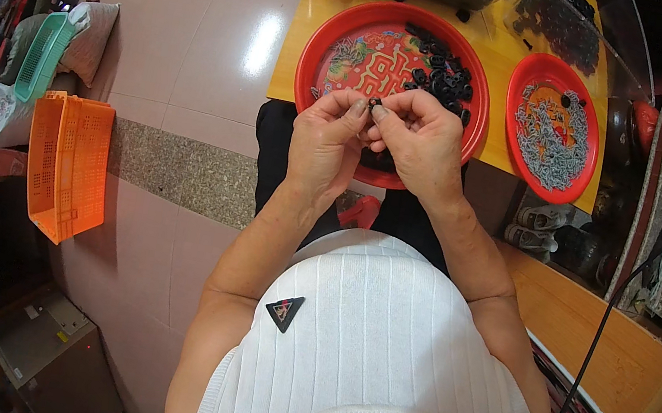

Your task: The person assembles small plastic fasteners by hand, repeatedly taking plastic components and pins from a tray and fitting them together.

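My left hand [326, 140] and my right hand [428, 148] meet over the near side of a large round red tray [311, 54]. Between the thumbs and fingertips of both hands is a small black part [375, 103], its exact kind too small to make out. Several black plastic parts [448, 82] lie heaped in the tray's right side. Some small silver screws [347, 56] are at its left, over a printed pattern. To the right, a smaller oval-looking red tray [521, 72] holds a pile of grey metal screws [555, 148] with a black piece among them.
Clear bins of black parts [558, 26] stand at the back of the yellow wooden table [507, 43]. An orange plastic crate [70, 167] stands on the tiled floor at left, near a green basket [42, 58]. Shoes [539, 228] sit below the table; a black cable [606, 314] hangs at right.
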A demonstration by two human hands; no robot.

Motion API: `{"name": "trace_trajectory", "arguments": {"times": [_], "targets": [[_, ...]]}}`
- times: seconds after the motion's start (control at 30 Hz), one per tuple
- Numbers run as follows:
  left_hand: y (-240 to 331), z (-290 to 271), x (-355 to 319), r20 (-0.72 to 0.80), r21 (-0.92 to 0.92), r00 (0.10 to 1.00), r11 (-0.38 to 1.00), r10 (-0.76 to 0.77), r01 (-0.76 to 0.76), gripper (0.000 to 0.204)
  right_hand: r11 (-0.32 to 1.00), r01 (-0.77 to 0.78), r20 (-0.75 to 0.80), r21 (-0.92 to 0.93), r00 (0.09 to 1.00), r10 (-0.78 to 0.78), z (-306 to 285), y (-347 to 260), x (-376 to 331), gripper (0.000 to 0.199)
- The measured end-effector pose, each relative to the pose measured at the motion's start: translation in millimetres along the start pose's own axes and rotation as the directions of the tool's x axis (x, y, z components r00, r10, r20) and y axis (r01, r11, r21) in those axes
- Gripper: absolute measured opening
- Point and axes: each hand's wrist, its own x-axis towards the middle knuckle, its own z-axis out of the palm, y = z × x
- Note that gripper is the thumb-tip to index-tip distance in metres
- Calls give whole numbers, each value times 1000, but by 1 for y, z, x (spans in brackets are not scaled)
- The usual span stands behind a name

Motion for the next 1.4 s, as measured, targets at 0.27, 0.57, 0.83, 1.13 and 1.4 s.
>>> {"name": "trace_trajectory", "arguments": {"times": [0.27,0.57,0.83,1.13,1.4], "targets": [[-3,2,2,-20,108,999,993,47,-45,7,998,7,-4,-63,1000,-7,-3,-3,-1,5],[-12,8,8,-19,209,998,976,65,-60,3,996,52,15,-67,999,-51,-19,9,2,5],[-5,12,46,77,768,986,622,148,-153,21,977,-3,-115,214,993,28,-68,11,8,8],[-17,28,96,461,805,888,-425,7,-414,19,973,-8,-115,231,993,35,-79,10,4,7],[-17,22,93,425,889,902,-221,73,-401,16,987,-20,-123,161,992,40,-82,10,8,5]]}}
